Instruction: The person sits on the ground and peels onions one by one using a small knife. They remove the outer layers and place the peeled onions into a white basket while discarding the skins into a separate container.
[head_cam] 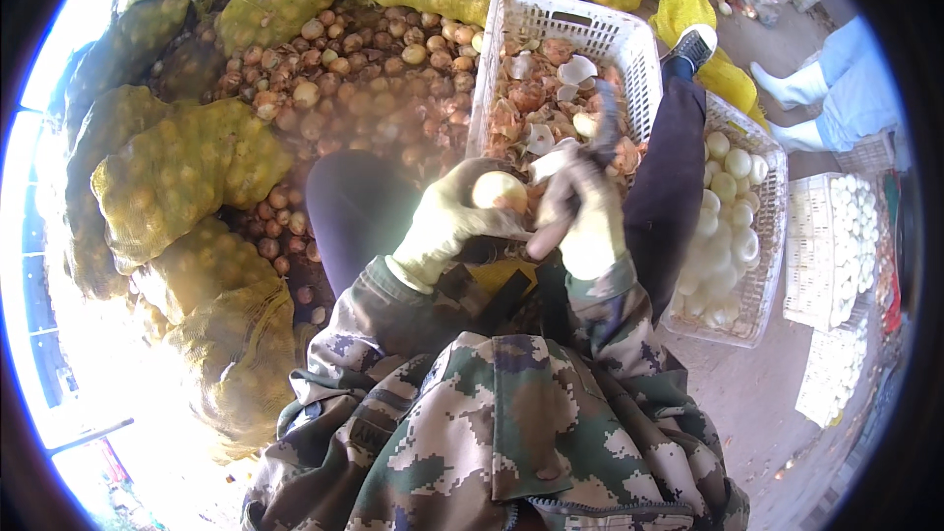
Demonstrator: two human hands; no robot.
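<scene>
My left hand (453, 210), in a pale glove with dirty fingers, holds a pale yellow onion (500, 192) between my knees. Just right of it, my right hand (582, 210) is blurred by motion, its gloved fingers curled. A dark slim tool (608, 114), perhaps a knife, rises blurred from this hand; its shape is hard to make out. Both hands are over the near end of a white plastic crate (649, 81). Inside lie brown onion skins (525, 97) and white peeled pieces (577, 71).
Loose unpeeled onions (354, 99) cover the floor ahead and left, ringed by yellow mesh sacks (184, 169) of onions. Right of my leg stands a crate (771, 258) of peeled onions (726, 199). Further right are stacked crates (810, 251) and another person's white boots (793, 88).
</scene>
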